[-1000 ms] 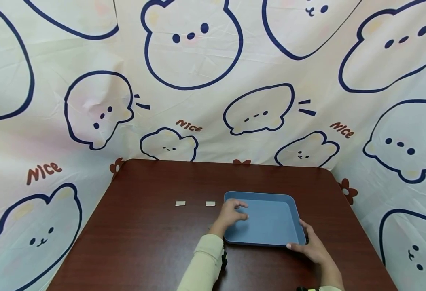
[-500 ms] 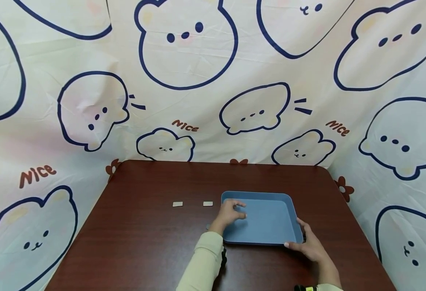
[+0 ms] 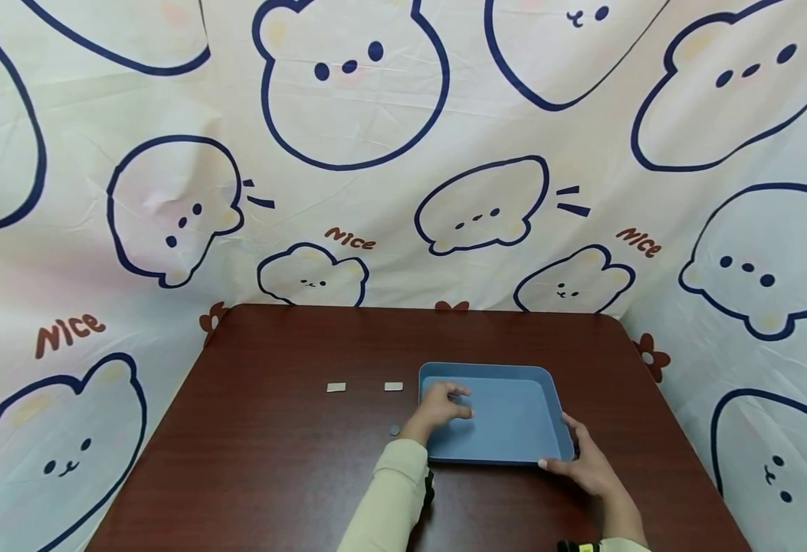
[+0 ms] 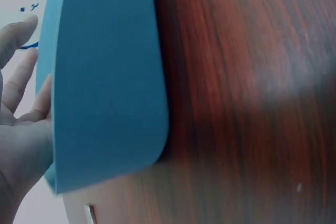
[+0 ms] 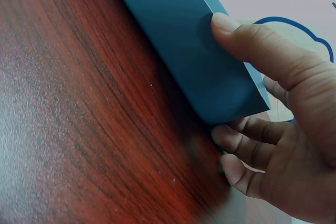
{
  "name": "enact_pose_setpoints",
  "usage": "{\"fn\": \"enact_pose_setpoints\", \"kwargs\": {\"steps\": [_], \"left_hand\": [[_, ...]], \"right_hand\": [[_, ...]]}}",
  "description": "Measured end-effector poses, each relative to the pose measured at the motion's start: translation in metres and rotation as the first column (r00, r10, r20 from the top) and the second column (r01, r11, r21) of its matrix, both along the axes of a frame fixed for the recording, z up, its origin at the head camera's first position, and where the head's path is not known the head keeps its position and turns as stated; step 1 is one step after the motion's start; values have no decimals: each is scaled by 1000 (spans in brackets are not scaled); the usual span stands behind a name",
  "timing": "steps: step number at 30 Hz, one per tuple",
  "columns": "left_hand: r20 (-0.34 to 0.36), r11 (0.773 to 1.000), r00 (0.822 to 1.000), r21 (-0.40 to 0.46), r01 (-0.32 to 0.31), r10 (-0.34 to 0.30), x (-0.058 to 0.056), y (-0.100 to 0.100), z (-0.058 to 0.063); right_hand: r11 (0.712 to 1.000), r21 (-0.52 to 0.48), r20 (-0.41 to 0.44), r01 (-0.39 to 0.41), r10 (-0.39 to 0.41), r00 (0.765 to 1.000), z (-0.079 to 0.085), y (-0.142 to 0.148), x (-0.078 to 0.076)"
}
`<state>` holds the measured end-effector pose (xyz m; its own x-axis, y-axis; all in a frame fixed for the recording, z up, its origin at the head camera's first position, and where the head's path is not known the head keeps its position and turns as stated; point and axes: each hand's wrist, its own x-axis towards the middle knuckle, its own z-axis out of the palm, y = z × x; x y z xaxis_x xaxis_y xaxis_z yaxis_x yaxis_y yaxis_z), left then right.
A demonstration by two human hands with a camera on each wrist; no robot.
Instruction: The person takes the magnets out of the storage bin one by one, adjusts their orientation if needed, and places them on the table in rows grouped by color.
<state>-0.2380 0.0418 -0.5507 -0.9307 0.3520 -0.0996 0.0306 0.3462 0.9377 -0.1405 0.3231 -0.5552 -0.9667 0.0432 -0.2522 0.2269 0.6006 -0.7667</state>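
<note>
A blue rectangular tray (image 3: 513,414) lies on the brown table, right of its middle. My right hand (image 3: 591,464) grips the tray's near right corner. In the right wrist view the thumb (image 5: 226,23) presses the outer wall while the other fingers (image 5: 231,140) curve around the corner. Over the left part of the tray is my left hand (image 3: 442,406), its fingers loosely bent and apart from the thumb, with nothing seen between them. The left wrist view has that hand (image 4: 23,145) beyond the tray's side wall (image 4: 107,77), partly hidden by it.
Two small pale rectangular pieces (image 3: 336,387) lie in a row left of the tray. A small grey-blue disc (image 3: 395,431) sits on the table (image 3: 272,460) beside the left wrist. Cloth printed with bear outlines (image 3: 355,115) surrounds the table's back and sides.
My left hand has shifted slightly right and toward me over the tray, uncovering the small disc by the wrist. The head view has swung a little. My right hand keeps its grip.
</note>
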Motion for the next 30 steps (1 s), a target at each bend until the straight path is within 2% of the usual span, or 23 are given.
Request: {"fn": "enact_pose_setpoints", "kwargs": {"steps": [5,11,18,24,30], "left_hand": [[9,999,999,32,44,-44,0,4,5],[-13,996,1000,86,12,-10,-4,1,10],[10,997,1000,74,-28,28,-5,-2,1],[7,997,1000,75,-26,25,-4,-1,-2],[50,999,998,30,-27,25,-8,-3,-6]], "right_hand": [[1000,-24,3,-10,11,1000,-1,0,-2],[1000,-24,3,2,-2,1000,0,1,0],[1000,-23,-2,-2,2,1000,-2,-2,-1],[999,-34,-4,-5,5,1000,-2,-1,-1],[999,-44,-15,-9,8,1000,0,2,1]]}}
